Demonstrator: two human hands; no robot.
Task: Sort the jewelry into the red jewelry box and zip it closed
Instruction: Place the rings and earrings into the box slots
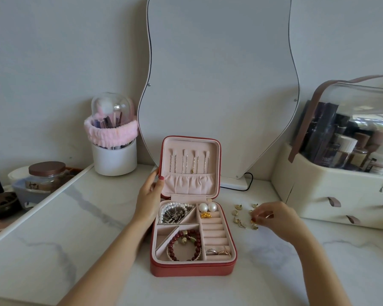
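Note:
The red jewelry box (pixel 192 269) lies open on the marble table, its lid (pixel 217 164) upright with thin chains hanging inside. Its pink compartments hold a pearl bracelet (pixel 175 205), two pearl earrings (pixel 207 207), a dark red bead bracelet (pixel 184 245) and rings (pixel 217 251). My left hand (pixel 149 195) holds the lid's left edge, thumb on the inside. Right of the box, several small gold earrings (pixel 238 214) lie scattered on the table. My right hand (pixel 272 218) is among them, its fingertips pinching one small gold earring.
A wavy mirror (pixel 219 85) stands behind the box with a black cable at its base. A white brush holder with a pink headband (pixel 113 149) stands back left. A cream cosmetics organiser (pixel 341 184) fills the right. A brown-lidded jar (pixel 47 175) sits far left.

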